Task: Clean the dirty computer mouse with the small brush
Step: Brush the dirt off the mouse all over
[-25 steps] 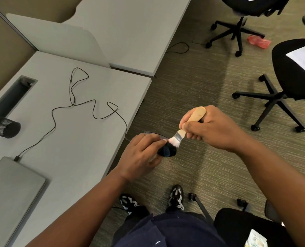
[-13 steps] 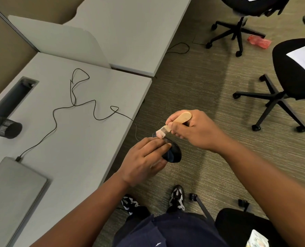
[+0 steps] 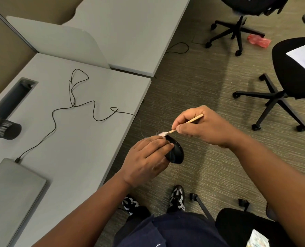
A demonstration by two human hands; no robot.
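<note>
Cable (image 3: 73,104), laptop (image 3: 10,189) on desk (image 3: 87,148); chairs (image 3: 287,90) nr.

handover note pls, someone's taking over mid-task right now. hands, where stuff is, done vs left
Left hand: grips the black computer mouse, held off the desk edge over the carpet.
Right hand: pinches the small wooden-handled brush, its pale bristles at the mouse's far end.
Thin black cable: runs loose across the grey desk to the closed grey laptop.
Done: brushing is under way.
Left: how clean the mouse is cannot be judged; probably brush the rest.
</note>
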